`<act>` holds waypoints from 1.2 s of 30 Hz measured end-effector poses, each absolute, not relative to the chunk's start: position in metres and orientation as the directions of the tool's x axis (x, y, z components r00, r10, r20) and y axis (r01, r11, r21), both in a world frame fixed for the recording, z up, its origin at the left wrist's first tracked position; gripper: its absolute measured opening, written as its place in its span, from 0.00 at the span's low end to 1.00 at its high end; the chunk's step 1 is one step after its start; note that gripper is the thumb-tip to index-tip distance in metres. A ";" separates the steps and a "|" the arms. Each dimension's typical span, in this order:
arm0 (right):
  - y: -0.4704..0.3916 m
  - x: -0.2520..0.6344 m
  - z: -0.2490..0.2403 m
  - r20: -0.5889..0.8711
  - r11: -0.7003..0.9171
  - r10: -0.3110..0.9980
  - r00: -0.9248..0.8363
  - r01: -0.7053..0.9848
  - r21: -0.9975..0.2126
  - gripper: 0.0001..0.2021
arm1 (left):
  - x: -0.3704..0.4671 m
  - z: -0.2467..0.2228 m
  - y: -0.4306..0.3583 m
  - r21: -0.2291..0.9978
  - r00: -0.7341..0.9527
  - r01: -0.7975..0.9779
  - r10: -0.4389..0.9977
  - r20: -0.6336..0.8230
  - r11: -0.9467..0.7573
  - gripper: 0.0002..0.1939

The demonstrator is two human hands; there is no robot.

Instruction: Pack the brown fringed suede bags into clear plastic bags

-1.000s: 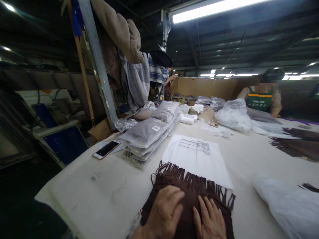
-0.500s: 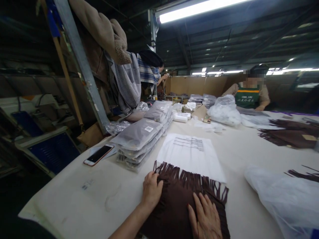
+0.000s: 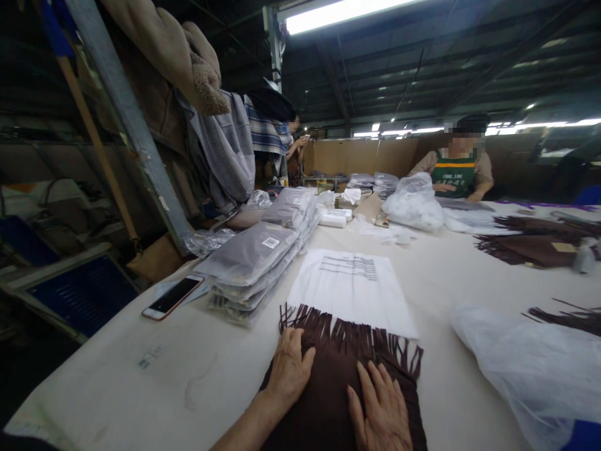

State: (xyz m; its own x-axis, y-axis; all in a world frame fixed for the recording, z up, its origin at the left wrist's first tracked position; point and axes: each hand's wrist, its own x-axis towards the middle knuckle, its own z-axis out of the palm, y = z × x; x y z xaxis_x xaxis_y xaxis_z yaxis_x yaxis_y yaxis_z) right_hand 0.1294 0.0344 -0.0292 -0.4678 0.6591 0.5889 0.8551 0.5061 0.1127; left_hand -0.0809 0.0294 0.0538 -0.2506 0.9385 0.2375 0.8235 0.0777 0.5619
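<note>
A brown fringed cloth (image 3: 338, 388) lies flat at the near edge of the worktop (image 3: 141, 376), its fringe pointing far and overlapping the near edge of a white printed bag (image 3: 352, 288). The left hand (image 3: 287, 369) rests palm down on the cloth's left side near the fringe, fingers spread and released, thumb out to the right. The right hand (image 3: 380, 410) lies flat on the cloth just right of it, fingers straight and spread, gripping nothing. The two hands are close but apart.

Left of the cloth the worktop is bare out to its left edge, where it drops off to a dark floor. A phone (image 3: 173, 297) lies near that edge, beside a stack of packed bags (image 3: 256, 263) that runs toward the far side. Right of the cloth is a strip of open surface, then a crumpled clear plastic sheet (image 3: 526, 369) reaching the near right corner. More fringed pieces (image 3: 530, 244) lie far right. Across the worktop a person (image 3: 457, 169) in a green apron sits behind a heap of plastic (image 3: 413, 207).
</note>
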 end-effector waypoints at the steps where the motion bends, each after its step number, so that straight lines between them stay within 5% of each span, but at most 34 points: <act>1: 0.034 0.130 -0.028 0.567 0.512 0.673 -0.475 0.852 0.106 0.24 | -0.076 0.054 0.030 0.573 -0.242 0.817 0.939 0.244 0.062 0.13; 6: 0.034 0.130 -0.023 0.598 0.559 0.656 -0.461 0.829 0.025 0.24 | -0.053 0.066 0.016 0.565 -0.016 0.810 0.957 0.289 -0.158 0.18; 10: 0.033 0.121 -0.024 0.701 0.518 0.605 -0.377 0.855 0.013 0.24 | -0.049 0.083 -0.007 0.270 0.461 0.814 0.855 0.237 -0.514 0.19; 17: 0.031 0.113 -0.025 0.683 0.455 0.650 -0.333 0.891 0.001 0.27 | -0.069 0.096 -0.013 -0.108 0.730 0.683 0.672 0.123 -0.722 0.10; 22: 0.029 0.116 -0.019 0.676 0.456 0.648 -0.352 0.890 0.026 0.26 | -0.064 0.093 0.012 -0.238 0.750 0.660 0.645 0.148 -0.713 0.07; 30: 0.026 0.116 -0.012 0.682 0.498 0.593 -0.428 0.861 0.107 0.21 | -0.063 0.110 0.030 -0.198 0.786 0.618 0.596 0.162 -0.761 0.08; 32: 0.025 0.115 -0.008 0.687 0.468 0.618 -0.382 0.881 0.070 0.22 | -0.078 0.108 0.024 -0.115 0.620 0.780 0.734 0.275 -0.616 0.14; 34: 0.024 0.114 -0.005 0.680 0.455 0.641 -0.355 0.890 0.036 0.25 | -0.094 0.099 0.017 0.085 0.259 0.949 0.903 0.343 -0.305 0.21; 36: 0.024 0.111 -0.006 0.679 0.450 0.652 -0.338 0.893 0.014 0.25 | -0.105 0.085 0.010 0.252 0.011 0.965 0.974 0.228 -0.070 0.27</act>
State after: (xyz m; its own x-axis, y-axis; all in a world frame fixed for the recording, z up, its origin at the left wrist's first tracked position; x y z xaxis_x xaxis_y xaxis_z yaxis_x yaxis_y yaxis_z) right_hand 0.1115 0.0237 -0.0056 -0.3383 0.6516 0.6790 0.8931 0.4496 0.0136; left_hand -0.1047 0.0105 0.0851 0.0108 0.9737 0.2277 0.9653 -0.0695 0.2516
